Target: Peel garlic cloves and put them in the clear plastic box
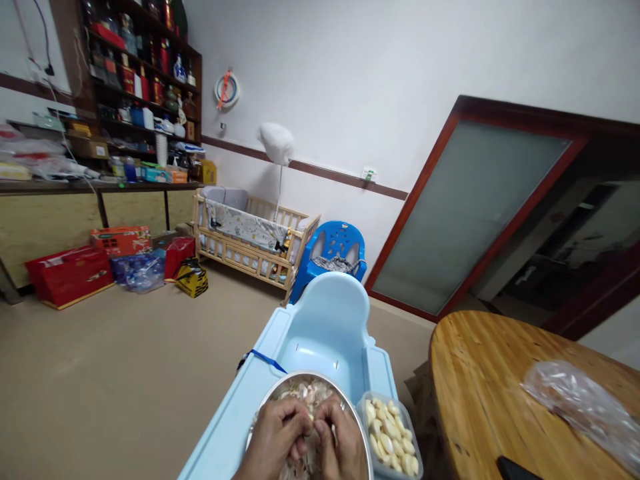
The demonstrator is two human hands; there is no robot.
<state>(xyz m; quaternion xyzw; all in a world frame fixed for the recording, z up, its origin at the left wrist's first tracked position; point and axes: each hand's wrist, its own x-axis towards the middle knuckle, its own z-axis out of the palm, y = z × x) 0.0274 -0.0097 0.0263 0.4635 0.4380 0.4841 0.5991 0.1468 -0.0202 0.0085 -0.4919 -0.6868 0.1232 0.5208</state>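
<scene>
Both my hands meet at the bottom of the view over a metal bowl (280, 390) that holds garlic skins and cloves. My left hand (275, 437) is closed, fingers curled in against the right. My right hand (340, 440) is closed too, pinching a small pale piece that looks like a garlic clove between the fingertips of both hands. Just to the right stands a clear plastic tub (415, 437) filled with several peeled garlic cloves (387, 437). Bowl and tub rest on the tray of a light blue child's high chair (327, 327).
A round wooden table (480, 387) is at the right with a clear plastic bag (580, 403) and a dark object (517, 469) on it. Farther off stand a blue plastic chair (333, 243), a wooden crib (250, 240), red boxes (70, 273) on the floor and a cluttered shelf (140, 80).
</scene>
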